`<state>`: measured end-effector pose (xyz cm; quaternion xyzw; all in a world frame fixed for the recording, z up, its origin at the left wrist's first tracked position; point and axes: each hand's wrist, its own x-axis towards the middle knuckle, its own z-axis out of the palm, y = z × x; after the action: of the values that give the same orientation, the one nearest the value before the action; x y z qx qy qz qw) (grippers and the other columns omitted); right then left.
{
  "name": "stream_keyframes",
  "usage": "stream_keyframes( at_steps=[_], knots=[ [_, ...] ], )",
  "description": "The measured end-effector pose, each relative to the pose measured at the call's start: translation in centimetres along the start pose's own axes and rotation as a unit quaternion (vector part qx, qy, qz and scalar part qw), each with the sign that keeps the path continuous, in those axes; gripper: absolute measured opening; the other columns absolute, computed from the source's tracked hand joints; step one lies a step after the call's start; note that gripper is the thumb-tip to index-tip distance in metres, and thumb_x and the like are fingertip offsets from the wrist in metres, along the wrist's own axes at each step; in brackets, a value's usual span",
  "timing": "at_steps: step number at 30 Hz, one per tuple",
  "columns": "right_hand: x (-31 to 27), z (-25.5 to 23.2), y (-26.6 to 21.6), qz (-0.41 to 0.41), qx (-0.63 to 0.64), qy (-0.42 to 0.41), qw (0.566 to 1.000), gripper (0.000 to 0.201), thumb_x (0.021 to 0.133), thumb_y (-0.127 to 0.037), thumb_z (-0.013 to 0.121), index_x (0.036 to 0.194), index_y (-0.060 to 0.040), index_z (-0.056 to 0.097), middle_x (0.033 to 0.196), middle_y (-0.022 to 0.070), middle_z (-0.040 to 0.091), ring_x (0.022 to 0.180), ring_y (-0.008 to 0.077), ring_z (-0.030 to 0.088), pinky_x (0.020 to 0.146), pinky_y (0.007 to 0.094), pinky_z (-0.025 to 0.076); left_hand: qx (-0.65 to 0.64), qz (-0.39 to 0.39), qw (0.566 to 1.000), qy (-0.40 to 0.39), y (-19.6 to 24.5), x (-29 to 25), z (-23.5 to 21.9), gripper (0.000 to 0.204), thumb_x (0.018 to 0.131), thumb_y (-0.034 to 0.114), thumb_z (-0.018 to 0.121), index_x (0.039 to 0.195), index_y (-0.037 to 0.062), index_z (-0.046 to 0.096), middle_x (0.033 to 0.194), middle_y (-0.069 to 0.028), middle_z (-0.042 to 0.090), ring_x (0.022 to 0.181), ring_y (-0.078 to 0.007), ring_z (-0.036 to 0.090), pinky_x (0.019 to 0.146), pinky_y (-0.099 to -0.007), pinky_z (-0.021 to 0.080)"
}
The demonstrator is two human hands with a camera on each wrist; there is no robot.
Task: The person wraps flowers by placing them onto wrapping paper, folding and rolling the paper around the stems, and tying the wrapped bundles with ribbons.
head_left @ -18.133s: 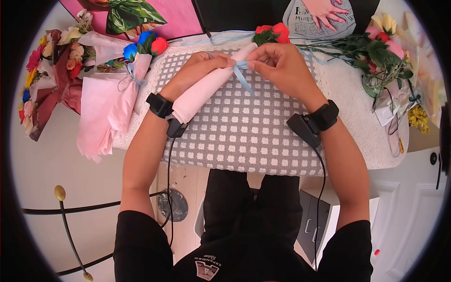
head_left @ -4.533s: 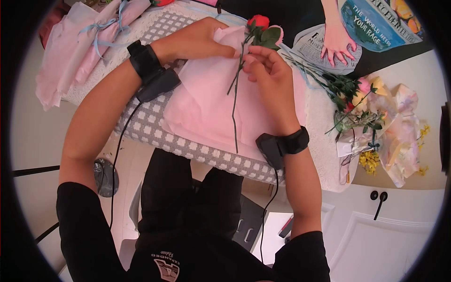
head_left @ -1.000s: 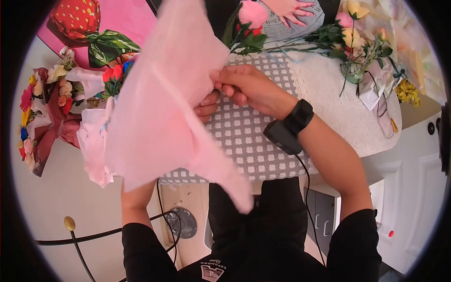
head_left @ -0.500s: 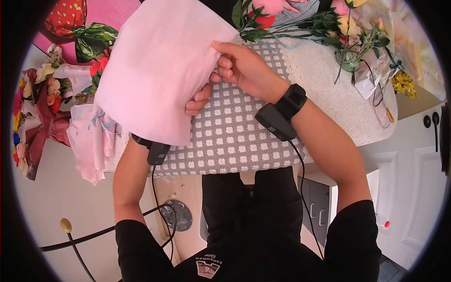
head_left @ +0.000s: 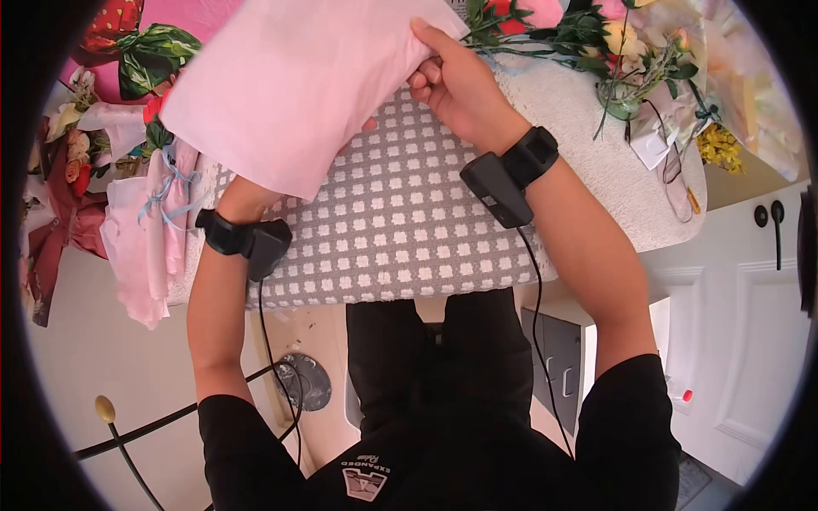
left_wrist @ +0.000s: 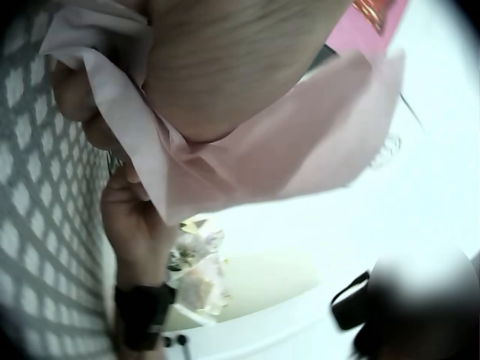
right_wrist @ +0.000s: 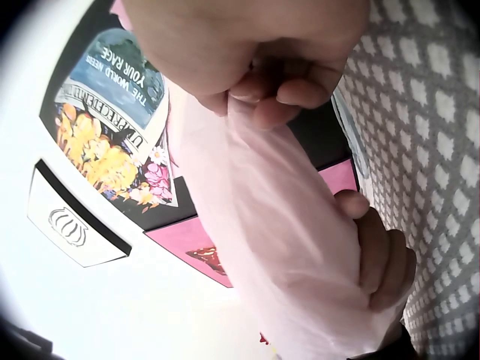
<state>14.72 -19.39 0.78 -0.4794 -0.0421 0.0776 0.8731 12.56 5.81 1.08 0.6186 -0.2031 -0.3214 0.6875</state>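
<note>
A sheet of pale pink wrapping paper spreads above the grey-and-white checked cushion. My right hand pinches its right edge, thumb on top and the other fingers curled beneath. Most of my left hand is hidden under the paper in the head view; the right wrist view shows its fingers curled round the paper, which hangs in a loose roll. Just past the paper's far right corner lie artificial roses, a red one and a pink one, with green leaves.
Left of the cushion lie a pink-wrapped bundle tied with blue ribbon and a dark red wrapped bouquet. To the right are loose rose stems, a small glass vase and a white card. Painted canvases stand behind.
The paper, loose and flared with a corner hanging toward the lap a second ago, is now drawn up and lies flatter. Both hands have moved forward with it, and the left hand is more covered.
</note>
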Motion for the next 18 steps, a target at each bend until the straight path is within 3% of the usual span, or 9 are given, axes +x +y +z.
stream_keyframes(
  at_steps=[1, 5, 7, 8, 12, 16, 18],
  knots=[
    [0.1, 0.0, 0.1, 0.003, -0.01, 0.027, 1.0, 0.035, 0.097, -0.036, 0.061, 0.072, -0.0144, 0.05, 0.057, -0.0068, 0.041, 0.06, 0.0072, 0.048, 0.056, 0.0226, 0.039, 0.021, 0.015, 1.0, 0.01, 0.0, 0.0, 0.0, 0.037, 0.1, 0.021, 0.053, 0.129, -0.0019, 0.055, 0.084, -0.0016, 0.062, 0.064, -0.0043, 0.053, 0.052, -0.0155, 0.04],
    [0.5, -0.8, 0.8, 0.004, 0.008, 0.008, 1.0, 0.036, 0.094, -0.038, 0.064, 0.075, -0.0097, 0.054, 0.062, -0.0009, 0.051, 0.061, 0.0123, 0.055, 0.058, 0.0268, 0.045, 0.094, 0.065, 0.992, 0.047, -0.1, 0.3, 0.2, 0.038, 0.099, 0.022, 0.055, 0.128, -0.0032, 0.055, 0.081, -0.0004, 0.06, 0.061, -0.0028, 0.049, 0.049, -0.0154, 0.036],
    [0.2, -0.2, 0.3, 0.026, 0.068, -0.017, 0.997, 0.033, 0.094, -0.038, 0.064, 0.083, -0.0081, 0.057, 0.069, 0.0022, 0.059, 0.065, 0.0134, 0.058, 0.06, 0.0257, 0.047, 0.131, 0.095, 0.985, 0.066, -0.2, 0.5, 0.3, 0.039, 0.098, 0.022, 0.056, 0.127, -0.0038, 0.055, 0.079, 0.0002, 0.059, 0.059, -0.002, 0.046, 0.047, -0.0154, 0.035],
    [0.3, -0.4, 0.1, 0.035, 0.075, -0.063, 0.995, 0.031, 0.095, -0.037, 0.064, 0.095, -0.0065, 0.06, 0.077, 0.0042, 0.064, 0.068, 0.0135, 0.061, 0.062, 0.026, 0.049, 0.15, 0.113, 0.979, 0.076, -0.2, 0.6, 0.4, 0.039, 0.098, 0.022, 0.057, 0.127, -0.0041, 0.055, 0.078, 0.0005, 0.058, 0.058, -0.0017, 0.045, 0.046, -0.0154, 0.034],
    [-0.1, 0.2, 0.2, 0.009, 0.031, -0.141, 0.99, 0.03, 0.095, -0.034, 0.064, 0.102, -0.0047, 0.062, 0.082, 0.0041, 0.065, 0.07, 0.0104, 0.06, 0.064, 0.0253, 0.05, 0.214, 0.167, 0.956, 0.112, -0.4, 1.0, 0.7, 0.041, 0.097, 0.023, 0.059, 0.126, -0.0053, 0.055, 0.075, 0.0017, 0.056, 0.055, -0.0002, 0.041, 0.043, -0.0153, 0.03],
    [-0.2, 0.4, 0.1, -0.024, -0.026, -0.111, 0.993, 0.03, 0.094, -0.034, 0.066, 0.091, -0.0044, 0.064, 0.078, 0.0034, 0.065, 0.065, 0.0091, 0.059, 0.06, 0.0233, 0.049, 0.098, 0.138, 0.972, 0.162, -1.6, 0.9, 0.7, 0.036, 0.096, 0.017, 0.059, 0.125, -0.0039, 0.056, 0.087, -0.0048, 0.065, 0.062, -0.0033, 0.047, 0.05, -0.0167, 0.037],
    [-0.3, 0.4, 0.4, -0.017, -0.104, -0.038, 0.994, 0.03, 0.094, -0.034, 0.065, 0.08, -0.0086, 0.06, 0.071, -0.0018, 0.059, 0.061, 0.0064, 0.052, 0.057, 0.0207, 0.044, 0.339, 0.162, 0.9, 0.221, -4.7, 0.4, -2.7, 0.03, 0.096, 0.015, 0.059, 0.121, -0.0021, 0.06, 0.1, -0.0081, 0.068, 0.072, -0.0087, 0.056, 0.063, -0.0219, 0.047]
  ],
)
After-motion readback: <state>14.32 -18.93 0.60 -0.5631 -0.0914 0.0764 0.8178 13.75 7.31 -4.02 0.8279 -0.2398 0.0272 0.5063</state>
